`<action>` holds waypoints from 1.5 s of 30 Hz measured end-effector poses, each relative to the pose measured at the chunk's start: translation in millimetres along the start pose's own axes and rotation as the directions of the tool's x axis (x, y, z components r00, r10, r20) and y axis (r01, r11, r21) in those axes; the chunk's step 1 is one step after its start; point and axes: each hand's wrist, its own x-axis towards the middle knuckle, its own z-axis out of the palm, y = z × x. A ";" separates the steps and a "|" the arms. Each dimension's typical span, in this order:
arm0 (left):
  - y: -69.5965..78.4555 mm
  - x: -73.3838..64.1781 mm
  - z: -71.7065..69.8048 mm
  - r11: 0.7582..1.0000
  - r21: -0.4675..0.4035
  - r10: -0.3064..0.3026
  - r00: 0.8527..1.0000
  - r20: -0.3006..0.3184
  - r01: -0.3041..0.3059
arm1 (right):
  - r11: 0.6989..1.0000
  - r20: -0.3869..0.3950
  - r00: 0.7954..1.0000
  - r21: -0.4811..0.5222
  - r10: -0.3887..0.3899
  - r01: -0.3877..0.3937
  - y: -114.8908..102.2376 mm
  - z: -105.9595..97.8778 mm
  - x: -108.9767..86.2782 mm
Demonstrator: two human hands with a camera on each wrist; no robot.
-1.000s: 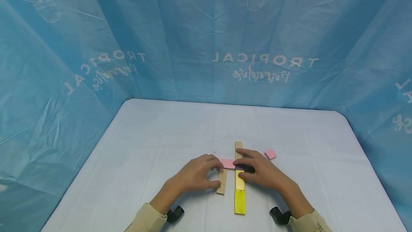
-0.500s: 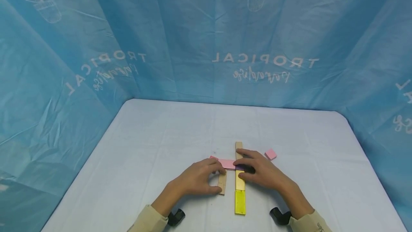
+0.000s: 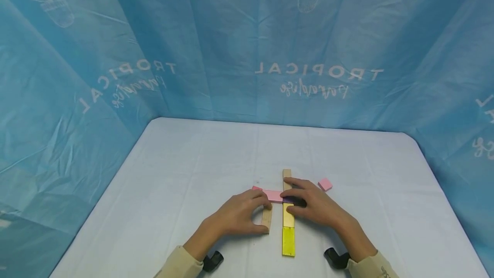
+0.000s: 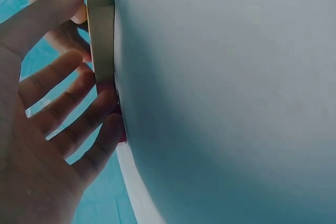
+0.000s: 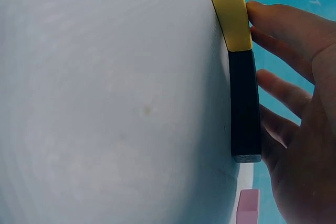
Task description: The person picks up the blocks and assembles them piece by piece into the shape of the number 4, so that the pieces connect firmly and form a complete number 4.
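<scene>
In the head view, my left hand (image 3: 243,214) spans a plain wooden block (image 3: 267,219) lengthwise, thumb at its near end and fingertips at its far end. The left wrist view shows "44" on that end. My right hand (image 3: 318,205) rests its extended fingertips on a column of flat blocks. That column has a wooden block (image 3: 287,173) at the far end, a pale yellow block (image 3: 288,216) and a bright yellow block (image 3: 288,242) nearest. A dark purple block (image 5: 245,108) points rightward beneath the right hand. Left of the column lies a pink block (image 3: 273,196), with a redder block (image 3: 256,188) beyond, partly hidden.
A loose pink block (image 3: 325,184) lies beyond the right hand. White cloth covers the table (image 3: 193,153), and a blue printed curtain (image 3: 231,33) surrounds its back and sides. Black wrist cameras (image 3: 212,261) sit low beside the forearms.
The left hand has shifted slightly right and nearer, and the plain wooden block has moved slightly right with it. The redder block has come into sight. The right hand stays in place.
</scene>
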 end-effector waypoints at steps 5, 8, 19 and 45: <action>3.7 1.8 -0.7 1.000 0.009 -0.020 0.999 0.025 0.020 | 1.000 0.001 1.000 0.001 0.002 -0.002 -0.4 -0.5 0.2; 4.6 2.0 -0.3 0.999 0.007 -0.035 0.999 0.042 0.034 | 1.000 0.004 1.000 0.003 0.012 -0.012 -0.8 -1.0 0.1; 6.2 -0.7 1.7 0.997 0.040 -0.067 0.996 0.055 0.065 | 1.000 0.002 1.000 0.005 0.015 -0.015 -0.5 -0.1 0.1; 8.5 -3.8 2.9 0.996 0.024 -0.092 0.993 0.072 0.090 | 0.999 0.015 0.999 0.002 0.037 -0.037 -1.4 -0.3 -1.1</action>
